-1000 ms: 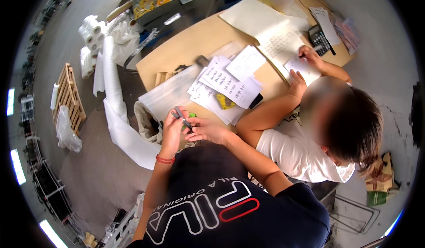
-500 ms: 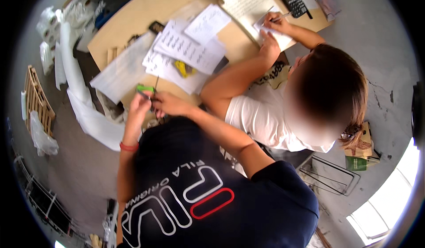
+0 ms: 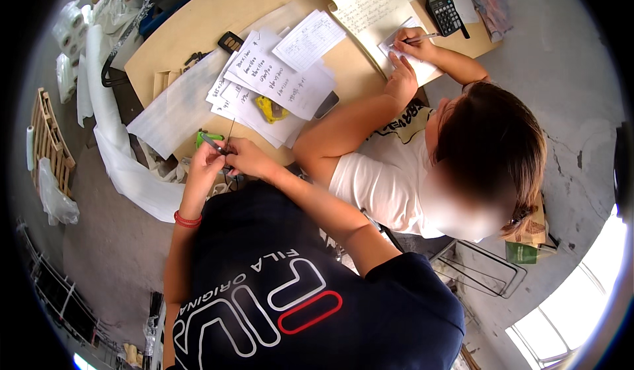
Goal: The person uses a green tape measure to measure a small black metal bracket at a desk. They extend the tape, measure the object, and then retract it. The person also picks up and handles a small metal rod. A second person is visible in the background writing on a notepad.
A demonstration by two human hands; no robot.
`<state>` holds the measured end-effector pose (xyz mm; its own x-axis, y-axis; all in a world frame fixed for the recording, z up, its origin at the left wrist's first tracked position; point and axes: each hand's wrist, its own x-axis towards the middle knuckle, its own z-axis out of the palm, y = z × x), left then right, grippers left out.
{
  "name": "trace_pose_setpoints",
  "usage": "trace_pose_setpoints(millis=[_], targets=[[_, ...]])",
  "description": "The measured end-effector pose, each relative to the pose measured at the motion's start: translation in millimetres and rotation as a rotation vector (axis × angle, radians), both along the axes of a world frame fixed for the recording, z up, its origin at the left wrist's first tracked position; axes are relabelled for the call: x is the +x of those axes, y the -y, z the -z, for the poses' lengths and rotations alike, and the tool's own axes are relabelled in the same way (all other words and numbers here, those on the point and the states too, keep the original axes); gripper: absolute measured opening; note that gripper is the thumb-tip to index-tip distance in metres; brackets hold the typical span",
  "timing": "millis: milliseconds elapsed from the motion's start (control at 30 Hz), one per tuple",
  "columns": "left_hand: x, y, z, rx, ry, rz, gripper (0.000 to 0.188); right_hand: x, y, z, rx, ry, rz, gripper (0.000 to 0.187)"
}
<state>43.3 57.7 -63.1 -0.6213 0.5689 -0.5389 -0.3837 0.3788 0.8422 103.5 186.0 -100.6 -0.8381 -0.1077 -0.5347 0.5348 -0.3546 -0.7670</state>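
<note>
My left hand (image 3: pixel 209 160), with a red band at the wrist, is closed on a slim dark grey tool (image 3: pixel 212 143). Close against it, my right hand (image 3: pixel 248 159) has its fingers pinched around a thin dark rod (image 3: pixel 231 130) that points up toward the papers. The exact kind of both items is too small to tell, and my fingers hide where they meet. Just beyond my left fingertips, a bright green object (image 3: pixel 207 136) lies at the table's near edge. Loose handwritten papers (image 3: pixel 290 83) spread out past my hands, with a yellow item (image 3: pixel 271 109) on them.
At my right a co-worker in a white shirt (image 3: pixel 380 178) writes with a pen in a notebook (image 3: pixel 356 13). A calculator (image 3: pixel 444 12) and a dark phone (image 3: pixel 327 105) lie on the table (image 3: pixel 191 23). White sheeting (image 3: pixel 125 165) and a wooden pallet (image 3: pixel 53 142) are at left.
The view has shifted slightly. My hands stay together; the dark grey tool now stands apart from the green object, which lies uncovered on the table's edge.
</note>
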Motion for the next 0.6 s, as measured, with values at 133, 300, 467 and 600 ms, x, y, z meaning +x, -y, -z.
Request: trace_pose_setpoints(millis=[133,300,467,600], targets=[[-1,-2,-3,-0.019,-0.007,-0.006,0.021,-1,-4,-9,0.012,0.022,0.000,0.022],[-1,-8,-13,0.005,0.000,-0.012,0.018,0,-2,-8,-0.016,-0.058,-0.040,0.028],[-6,-4,-17,0.037,0.160,-0.032,0.014,-1,-8,-21,-0.081,-0.157,-0.149,0.030],[-1,0,-11,0.063,0.143,-0.178,0.013,4,-44,-20,-0.089,-0.188,-0.223,0.033]])
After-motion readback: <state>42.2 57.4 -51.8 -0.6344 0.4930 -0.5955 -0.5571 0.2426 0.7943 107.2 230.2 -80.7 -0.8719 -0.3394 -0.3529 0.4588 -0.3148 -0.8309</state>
